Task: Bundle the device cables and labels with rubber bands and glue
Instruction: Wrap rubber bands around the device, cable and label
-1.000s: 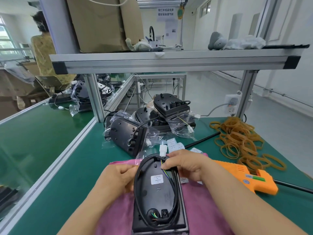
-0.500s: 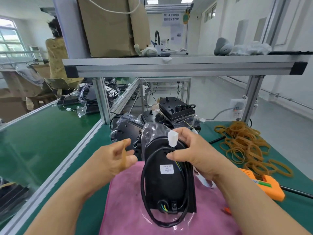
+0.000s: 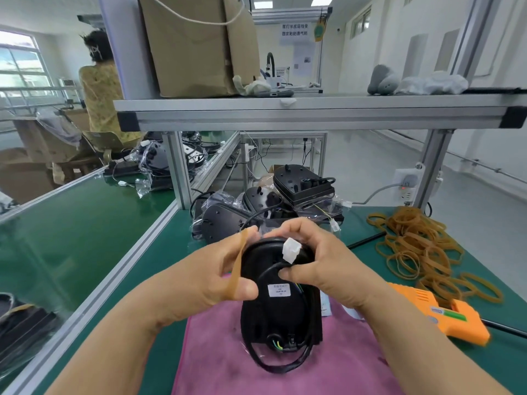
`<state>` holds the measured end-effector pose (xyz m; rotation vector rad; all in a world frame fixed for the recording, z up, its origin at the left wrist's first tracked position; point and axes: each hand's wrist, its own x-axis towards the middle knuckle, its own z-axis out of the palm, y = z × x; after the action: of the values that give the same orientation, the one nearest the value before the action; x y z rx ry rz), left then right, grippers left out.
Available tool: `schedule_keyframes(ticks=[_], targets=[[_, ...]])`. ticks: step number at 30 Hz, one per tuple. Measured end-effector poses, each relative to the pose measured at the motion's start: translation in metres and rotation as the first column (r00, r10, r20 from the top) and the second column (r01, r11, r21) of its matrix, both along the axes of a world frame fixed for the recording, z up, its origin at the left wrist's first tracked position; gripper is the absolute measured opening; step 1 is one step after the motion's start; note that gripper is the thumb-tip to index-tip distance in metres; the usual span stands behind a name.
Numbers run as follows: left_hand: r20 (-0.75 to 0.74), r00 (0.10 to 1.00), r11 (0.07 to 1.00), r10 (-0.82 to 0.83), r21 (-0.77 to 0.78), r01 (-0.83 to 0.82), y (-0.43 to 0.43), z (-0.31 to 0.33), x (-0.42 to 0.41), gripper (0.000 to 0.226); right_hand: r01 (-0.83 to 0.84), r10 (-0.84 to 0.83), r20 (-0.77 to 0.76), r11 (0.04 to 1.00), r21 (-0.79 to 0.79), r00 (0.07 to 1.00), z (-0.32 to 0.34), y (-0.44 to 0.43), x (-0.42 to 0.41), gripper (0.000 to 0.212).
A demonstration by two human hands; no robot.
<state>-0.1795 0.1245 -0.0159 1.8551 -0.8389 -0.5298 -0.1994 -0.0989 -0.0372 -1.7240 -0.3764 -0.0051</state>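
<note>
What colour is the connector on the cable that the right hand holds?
White; the connector shows clearly in the head view.

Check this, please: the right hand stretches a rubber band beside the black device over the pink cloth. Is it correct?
Not quite: the hand is wrong. In the head view the left hand stretches the rubber band beside the black device over the pink cloth. The right hand grips the device, with its thumb on the cable.
</note>
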Motion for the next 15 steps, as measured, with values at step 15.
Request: schedule_keyframes(ticks=[15], targets=[[0.454,0.835,0.930,0.310,0.038,-0.366,-0.031,-0.009,0.003,0.045,-0.038,0.042,0.006,0.939,-0.342,0.999,0.025,-0.018,-0.015,0.070]])
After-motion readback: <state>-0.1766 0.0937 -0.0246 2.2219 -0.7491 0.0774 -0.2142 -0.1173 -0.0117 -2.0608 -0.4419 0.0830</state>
